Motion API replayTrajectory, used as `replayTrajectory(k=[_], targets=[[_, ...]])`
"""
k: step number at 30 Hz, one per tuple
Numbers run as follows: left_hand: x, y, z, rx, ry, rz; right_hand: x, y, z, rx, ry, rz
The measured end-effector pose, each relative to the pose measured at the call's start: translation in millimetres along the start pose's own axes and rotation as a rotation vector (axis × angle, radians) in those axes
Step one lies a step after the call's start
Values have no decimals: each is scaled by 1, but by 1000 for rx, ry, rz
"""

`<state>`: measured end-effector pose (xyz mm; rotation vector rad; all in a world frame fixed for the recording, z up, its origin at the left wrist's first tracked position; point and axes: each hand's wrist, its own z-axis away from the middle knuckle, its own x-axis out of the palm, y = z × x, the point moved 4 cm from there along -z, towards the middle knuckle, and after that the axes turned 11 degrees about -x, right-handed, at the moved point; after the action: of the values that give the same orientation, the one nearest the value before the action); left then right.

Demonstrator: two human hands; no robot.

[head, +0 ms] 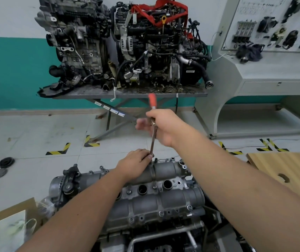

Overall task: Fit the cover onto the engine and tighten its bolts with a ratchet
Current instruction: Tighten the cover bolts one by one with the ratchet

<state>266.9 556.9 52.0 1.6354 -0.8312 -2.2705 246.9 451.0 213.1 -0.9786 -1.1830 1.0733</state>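
The grey metal cover (145, 200) sits on top of the engine (163, 233) in front of me, with several bolts (161, 213) along its near edge. A ratchet (153, 122) with a red handle end stands nearly upright over the cover's far edge. My right hand (162, 127) grips its shaft, blurred by motion. At the ratchet's lower end, where it meets the cover's far edge, my left hand (136, 162) pinches it. The bolt under the tool is hidden by my left fingers.
Two complete engines (120, 44) stand on a metal table (131, 92) at the back. A grey training console (265, 66) is at the right. A wooden board (287, 171) lies right of the engine; cardboard and a bag (12, 226) lie at the lower left. Two black discs (3, 167) are on the floor.
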Motion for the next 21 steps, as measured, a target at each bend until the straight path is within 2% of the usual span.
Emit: replayTrajectory(k=[1, 2, 3, 5, 6, 7, 10, 11, 12, 14, 16, 21], targets=[[0, 0, 0, -8, -5, -2, -2, 7, 2, 13, 71, -334], [0, 0, 0, -15, -8, -3, -5, 15, 2, -13, 139, -546], [0, 0, 0, -18, -11, -4, -7, 22, 1, -66, 192, -658], [0, 0, 1, -21, -19, -1, -8, 31, 4, -224, 230, -615], [-1, 1, 1, -22, -21, 6, -9, 33, 6, -328, 228, -433], [-1, 2, 2, -19, -18, 17, -9, 33, 10, -456, 217, -148], [-3, 4, 6, -47, -25, 106, -6, 24, 24, -1029, 162, 806], [-3, 5, 7, -61, -35, 131, -2, 19, 25, -1164, 132, 1060], [-3, 6, 7, -46, -36, 122, 2, 14, 24, -1215, 84, 1266], [-3, 7, 7, -8, -12, 55, 11, 7, 19, -1099, -84, 1605], [-4, 6, 7, -22, -3, 24, 14, 0, 16, -944, -167, 1803], [-1, 3, 4, -17, 9, 36, 13, -17, 13, -622, -257, 1876]])
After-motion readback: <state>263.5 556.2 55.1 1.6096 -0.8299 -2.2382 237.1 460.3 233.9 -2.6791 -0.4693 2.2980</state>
